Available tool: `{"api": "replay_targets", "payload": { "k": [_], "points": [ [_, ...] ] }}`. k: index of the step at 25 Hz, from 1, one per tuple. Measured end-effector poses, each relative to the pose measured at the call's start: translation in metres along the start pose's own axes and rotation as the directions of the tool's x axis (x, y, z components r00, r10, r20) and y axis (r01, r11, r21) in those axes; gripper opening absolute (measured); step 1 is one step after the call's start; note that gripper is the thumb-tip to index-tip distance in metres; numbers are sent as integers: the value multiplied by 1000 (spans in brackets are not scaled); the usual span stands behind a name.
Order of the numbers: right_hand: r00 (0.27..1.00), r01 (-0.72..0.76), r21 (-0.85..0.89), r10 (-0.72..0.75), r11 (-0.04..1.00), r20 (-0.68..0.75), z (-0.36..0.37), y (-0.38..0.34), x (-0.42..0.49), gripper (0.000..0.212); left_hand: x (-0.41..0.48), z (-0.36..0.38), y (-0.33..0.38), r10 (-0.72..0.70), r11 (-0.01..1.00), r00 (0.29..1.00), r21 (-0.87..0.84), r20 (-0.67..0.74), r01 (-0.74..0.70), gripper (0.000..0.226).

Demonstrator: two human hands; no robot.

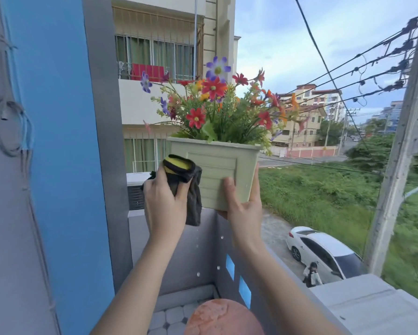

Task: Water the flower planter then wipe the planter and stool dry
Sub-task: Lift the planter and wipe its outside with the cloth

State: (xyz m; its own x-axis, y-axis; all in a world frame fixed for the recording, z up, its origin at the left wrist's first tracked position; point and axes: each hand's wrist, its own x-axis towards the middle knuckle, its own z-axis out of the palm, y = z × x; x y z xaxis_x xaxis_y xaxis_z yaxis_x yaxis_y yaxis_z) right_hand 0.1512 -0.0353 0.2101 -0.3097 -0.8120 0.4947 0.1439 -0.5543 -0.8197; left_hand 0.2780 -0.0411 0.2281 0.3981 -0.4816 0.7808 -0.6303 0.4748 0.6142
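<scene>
A pale green square planter [217, 165] full of red, purple and orange flowers [215, 102] is lifted up in the air in front of me. My right hand [244, 204] grips its lower right corner, thumb on the front face and fingers underneath. My left hand [164, 199] holds a dark grey cloth with a yellow patch [186, 180] bunched against the planter's left side. Water drops fall below the planter. The round reddish stool top [222, 317] shows at the bottom edge, beneath my arms.
A grey balcony wall [203, 250] with blue slots runs ahead and to the right, over a street drop. A blue and grey pillar [58, 141] stands at the left. Hexagonal floor tiles [169, 317] lie around the stool. A white car [324, 252] is parked below.
</scene>
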Motion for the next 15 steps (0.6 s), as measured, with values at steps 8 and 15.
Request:
{"api": "replay_targets", "payload": {
  "k": [8, 15],
  "points": [
    [999, 4, -35, -3, 999, 40, 3, 1, -5, 85, -61, -3, -22, 250, 956, 960, 191, -126, -224, 57],
    [997, 43, -11, -42, 999, 59, 6, 0, -20, 81, 1, -29, 10, 384, 885, 884, 379, -266, -271, 47]
  ]
}}
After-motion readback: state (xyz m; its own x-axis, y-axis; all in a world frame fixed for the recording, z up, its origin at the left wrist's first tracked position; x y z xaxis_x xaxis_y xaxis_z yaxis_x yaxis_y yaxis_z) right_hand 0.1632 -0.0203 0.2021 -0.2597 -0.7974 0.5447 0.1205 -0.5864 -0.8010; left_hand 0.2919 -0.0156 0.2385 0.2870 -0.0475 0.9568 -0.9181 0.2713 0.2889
